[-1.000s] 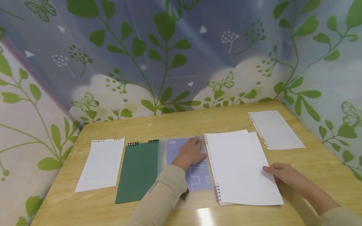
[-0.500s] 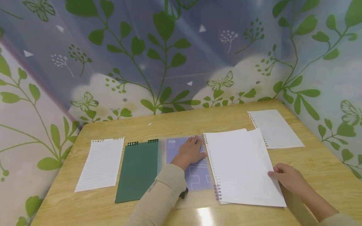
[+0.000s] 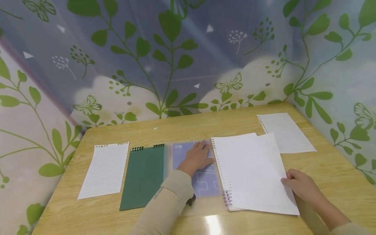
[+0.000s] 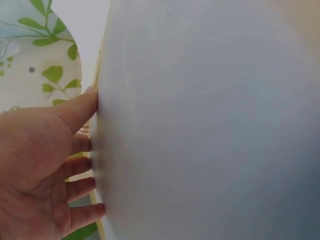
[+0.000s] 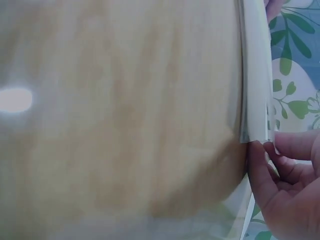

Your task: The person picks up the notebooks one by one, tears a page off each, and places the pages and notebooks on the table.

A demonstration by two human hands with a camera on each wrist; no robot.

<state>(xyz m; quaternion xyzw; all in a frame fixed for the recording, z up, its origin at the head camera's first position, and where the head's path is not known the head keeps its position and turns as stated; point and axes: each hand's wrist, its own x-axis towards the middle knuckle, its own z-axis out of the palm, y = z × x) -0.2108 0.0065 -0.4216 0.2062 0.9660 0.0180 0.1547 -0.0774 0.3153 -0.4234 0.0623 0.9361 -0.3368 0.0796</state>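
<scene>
A spiral notebook lies flipped wide, its lilac cover [image 3: 207, 186] on the left and its white pages [image 3: 235, 143] on the right. My left hand [image 3: 197, 156] rests on the cover, fingers spread, the thumb reaching toward the coil [image 3: 227, 198]. In the left wrist view, that hand's [image 4: 40, 170] fingers touch a pale surface. At the right, my right hand [image 3: 302, 186] pinches the side edge of the top lined sheet [image 3: 258, 173]. This sheet sits askew over the pages beneath. The pinch of thumb and fingers also shows in the right wrist view, on the paper edge [image 5: 257, 100].
A green top-spiral notepad [image 3: 144, 179] lies left of the cover, with a loose lined sheet [image 3: 104, 171] beyond it. Another loose sheet [image 3: 290, 133] with a torn hole edge lies at the back right of the wooden table [image 3: 188, 125]. Patterned curtains [image 3: 117, 65] enclose the table.
My right hand has moved rightward with the top sheet, whose top right corner now overlaps the loose sheet behind. My left hand has stayed on the cover.
</scene>
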